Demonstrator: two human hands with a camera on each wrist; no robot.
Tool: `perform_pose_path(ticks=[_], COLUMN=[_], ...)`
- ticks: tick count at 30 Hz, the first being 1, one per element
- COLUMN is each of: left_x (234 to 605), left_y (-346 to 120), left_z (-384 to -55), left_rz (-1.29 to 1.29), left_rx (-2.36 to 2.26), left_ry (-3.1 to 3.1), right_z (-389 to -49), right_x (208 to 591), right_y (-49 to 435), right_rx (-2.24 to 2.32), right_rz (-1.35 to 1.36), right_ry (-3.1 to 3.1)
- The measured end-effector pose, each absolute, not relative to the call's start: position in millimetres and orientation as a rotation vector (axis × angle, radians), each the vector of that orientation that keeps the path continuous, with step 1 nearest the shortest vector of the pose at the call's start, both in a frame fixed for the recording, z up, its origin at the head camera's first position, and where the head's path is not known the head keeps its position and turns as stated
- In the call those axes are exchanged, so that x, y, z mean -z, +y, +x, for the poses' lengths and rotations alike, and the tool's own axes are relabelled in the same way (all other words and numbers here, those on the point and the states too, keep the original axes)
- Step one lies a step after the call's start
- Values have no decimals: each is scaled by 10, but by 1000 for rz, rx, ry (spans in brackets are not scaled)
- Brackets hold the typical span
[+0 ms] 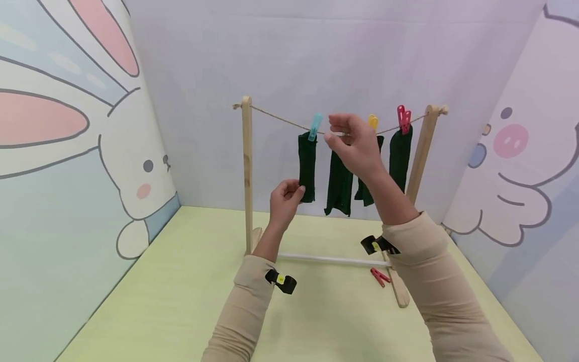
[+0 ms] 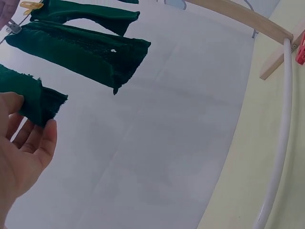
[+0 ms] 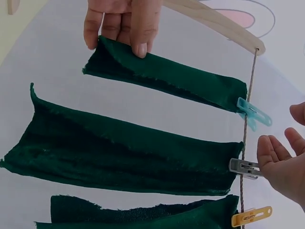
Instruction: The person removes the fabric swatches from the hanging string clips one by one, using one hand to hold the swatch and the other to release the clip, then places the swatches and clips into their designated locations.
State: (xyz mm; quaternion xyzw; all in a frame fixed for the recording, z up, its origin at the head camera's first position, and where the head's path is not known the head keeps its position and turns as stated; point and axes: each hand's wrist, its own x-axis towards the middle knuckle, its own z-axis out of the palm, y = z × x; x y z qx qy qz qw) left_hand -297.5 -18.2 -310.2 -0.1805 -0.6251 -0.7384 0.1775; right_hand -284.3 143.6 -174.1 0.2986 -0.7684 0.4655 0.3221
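My left hand (image 1: 285,201) pinches the lower end of the leftmost dark green cloth strip (image 1: 307,163), thumb on the front and fingers behind. A light blue clothespin (image 1: 315,126) clips this strip's top to the rope (image 1: 280,118). My right hand (image 1: 359,148) is raised at the rope, between the blue and yellow pins, fingers spread from the thumb with nothing between them. In the right wrist view, its fingertips are right at the handle of a grey clothespin (image 3: 244,167), which clips a wider green strip (image 3: 128,152) to the rope.
More green strips hang to the right under a yellow clothespin (image 1: 373,122) and red clothespins (image 1: 404,119). Wooden posts (image 1: 247,176) carry the rope, with a white bar (image 1: 332,259) low between them. A red clothespin (image 1: 380,276) lies on the yellow-green table (image 1: 325,322).
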Motion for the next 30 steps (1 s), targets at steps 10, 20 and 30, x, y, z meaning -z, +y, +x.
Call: perform_pose_path(ticks=[10,20,30], left_x=[3304,3365,3261], left_y=[-178,-197,-254], left_z=[-3178,-3156,-3020], left_rz=[-501,-481,-505], left_rx=[2034,1955,1953], left_ry=[-1713,-1748,-1769], right_z=[-2931,-2972,-2963], right_x=[1651,1512,1513], right_y=[1307,1252,1229], right_rx=[-1204,-1254,-1325], right_rz=[675,613,579], right_ry=[-2214,-2368,-2299])
